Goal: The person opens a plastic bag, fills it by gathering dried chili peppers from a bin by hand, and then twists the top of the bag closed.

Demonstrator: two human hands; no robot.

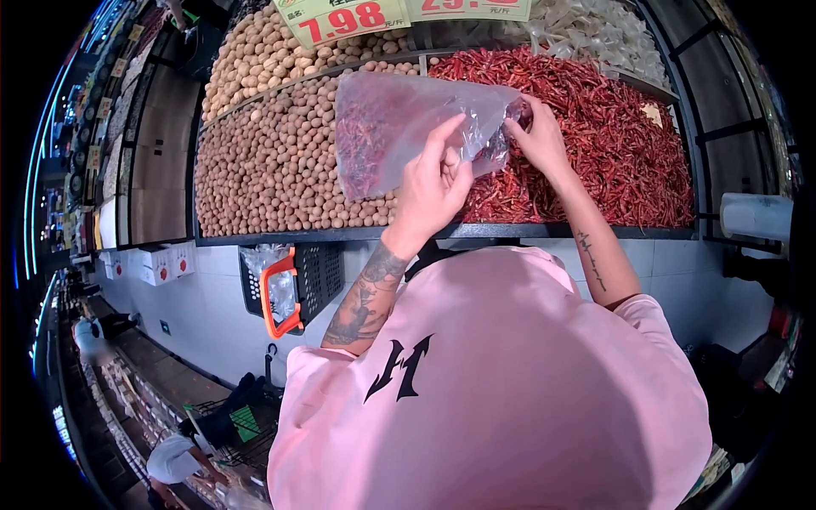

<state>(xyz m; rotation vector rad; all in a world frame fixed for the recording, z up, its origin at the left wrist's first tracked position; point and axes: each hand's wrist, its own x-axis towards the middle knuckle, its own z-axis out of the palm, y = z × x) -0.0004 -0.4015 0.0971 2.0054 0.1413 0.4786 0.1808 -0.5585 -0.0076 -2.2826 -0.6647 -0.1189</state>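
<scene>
A clear plastic bag [399, 110] hangs over the produce bin, with dried red chilies inside its left end. My right hand [540, 140] pinches the bag's gathered right edge between thumb and fingers. On the near side of the bag, my left hand [432, 187] grips the loose plastic near the opening, its index finger reaching up along the film. Dried red chilies [612, 144] lie heaped beneath and right of my right hand. Small round brown balls [268, 170], like dried longans, fill the compartment under the bag's left end.
Larger tan nuts, like walnuts [268, 51], lie at the back left below price signs [348, 21]. Pale packets [595, 38] fill the back right. A black basket with an orange handle [280, 293] stands below the bin's front edge [544, 231]. A plastic bag roll [756, 216] is at right.
</scene>
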